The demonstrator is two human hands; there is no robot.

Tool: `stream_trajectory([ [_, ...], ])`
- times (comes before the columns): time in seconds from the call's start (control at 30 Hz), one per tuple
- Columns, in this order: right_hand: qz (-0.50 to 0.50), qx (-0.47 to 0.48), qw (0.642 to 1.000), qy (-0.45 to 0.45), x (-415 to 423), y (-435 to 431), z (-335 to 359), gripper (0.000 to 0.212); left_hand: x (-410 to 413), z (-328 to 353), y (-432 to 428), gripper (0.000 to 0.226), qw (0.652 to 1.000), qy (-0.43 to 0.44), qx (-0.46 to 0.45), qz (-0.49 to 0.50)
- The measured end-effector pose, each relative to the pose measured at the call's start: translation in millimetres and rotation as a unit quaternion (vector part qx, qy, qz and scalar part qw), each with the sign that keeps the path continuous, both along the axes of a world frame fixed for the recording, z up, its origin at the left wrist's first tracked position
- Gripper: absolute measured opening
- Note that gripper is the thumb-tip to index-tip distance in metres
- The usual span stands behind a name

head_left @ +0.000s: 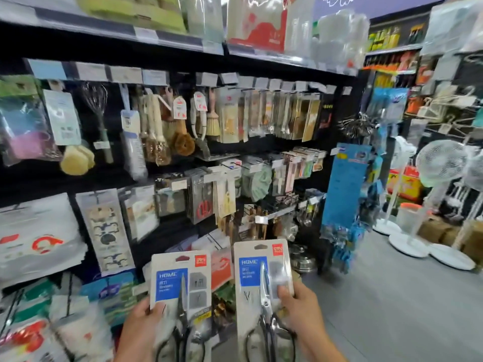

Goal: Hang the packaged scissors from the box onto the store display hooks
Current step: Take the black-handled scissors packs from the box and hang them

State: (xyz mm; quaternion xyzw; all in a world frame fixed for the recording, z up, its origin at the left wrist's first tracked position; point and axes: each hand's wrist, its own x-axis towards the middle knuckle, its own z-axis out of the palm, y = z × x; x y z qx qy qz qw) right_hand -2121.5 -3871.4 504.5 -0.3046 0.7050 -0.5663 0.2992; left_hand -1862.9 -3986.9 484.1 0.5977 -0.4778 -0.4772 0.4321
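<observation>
I hold two packs of scissors upright in front of a black store display. My left hand (142, 325) grips the left pack (180, 288) by its lower left edge. My right hand (300, 309) grips the right pack (261, 283) at its right edge, thumb on the front. Each pack is a pale card with a blue HOME label and black-handled scissors. A hook with red-handled scissors packs (202, 202) hangs on the middle row of the display, above the packs. The box is not in view.
The display hooks (235, 165) carry brushes, whisks, sponges and packaged kitchen tools in rows. Bagged goods fill the lower left. A blue hanging strip (342, 189) marks the shelf end. White standing fans (441, 165) and cartons stand on the grey aisle floor at right.
</observation>
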Motion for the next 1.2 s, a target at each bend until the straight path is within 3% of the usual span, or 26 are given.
stream_trajectory([
  [0.13, 0.005, 0.001, 1.0, 0.002, -49.5, -38.9, -10.0, 0.023, -52.0, -24.6, -44.8, 0.027, 0.999, 0.026, 0.017, -0.004],
  [0.47, 0.014, 0.011, 1.0, -0.005, -169.8, -191.1, -7.4, 0.018, -182.7, -31.1, -166.3, 0.019, 0.995, 0.086, 0.011, 0.056],
  [0.7, 0.03, 0.016, 0.999, -0.038, -232.4, -262.8, -26.0, 0.015, -239.1, -24.9, -214.3, 0.013, 0.995, 0.041, -0.005, 0.091],
  [0.9, 0.08, 0.029, 0.992, -0.091, -288.0, -340.4, -43.1, 0.013, -277.6, -36.0, -253.7, 0.021, 0.99, 0.002, 0.002, 0.141],
  [1.2, 0.172, 0.026, 0.981, -0.088, -352.1, -482.2, -50.3, 0.012, -353.1, -39.4, -304.5, 0.02, 0.968, 0.036, 0.011, 0.25],
])
